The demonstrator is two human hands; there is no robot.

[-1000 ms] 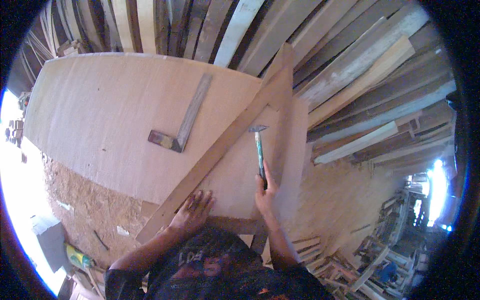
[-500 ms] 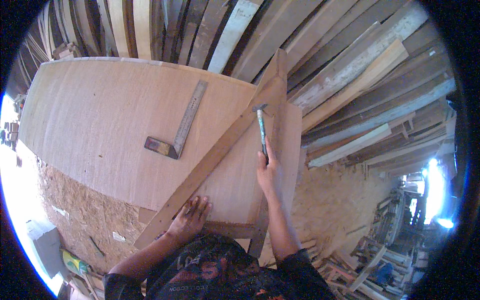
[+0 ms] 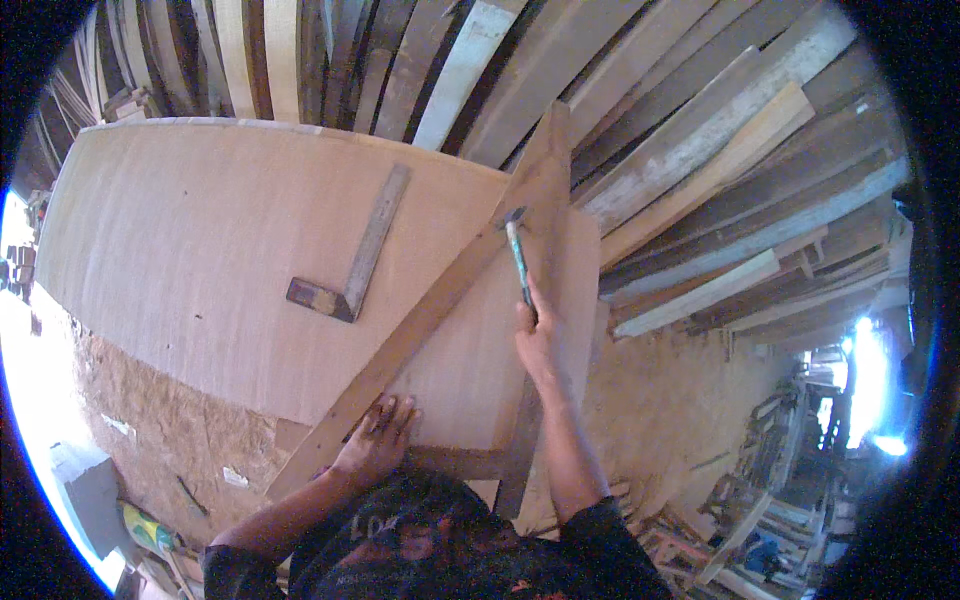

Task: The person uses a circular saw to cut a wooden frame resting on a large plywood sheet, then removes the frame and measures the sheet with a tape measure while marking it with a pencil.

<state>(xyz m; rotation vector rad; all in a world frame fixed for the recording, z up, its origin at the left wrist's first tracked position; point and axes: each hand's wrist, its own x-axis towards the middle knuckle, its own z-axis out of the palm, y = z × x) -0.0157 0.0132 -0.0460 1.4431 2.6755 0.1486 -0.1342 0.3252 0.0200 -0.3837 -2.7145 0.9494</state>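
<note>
Your right hand has a closed grip around the lower end of a hammer with a blue-green handle. The handle runs up and slightly left from the grip, and the metal head sits at the far end, on or just above the diagonal batten; contact between head and wood cannot be told.

The batten is a long brown strip running from below-left of your left hand up to the right, past the hammer head, to the top corner of a wooden frame. It lies on a large sheet of pale plywood that serves as the surface.

Your left hand lies flat, fingers spread, palm down on the lower end of the batten and the plywood beside it. The grip is open: it presses, it encloses nothing. It sits well below and left of the right-hand grip.

A vertical frame strip runs down just beside your right forearm, under the wrist. A lower crosspiece meets it just right of your left hand.

A try square with a metal blade and dark stock lies on the plywood, up and left of both grips, apart from the batten.

Stacked boards and planks lean beyond the sheet, above and right of the hammer. Sawdust-covered floor shows left of your left hand.
</note>
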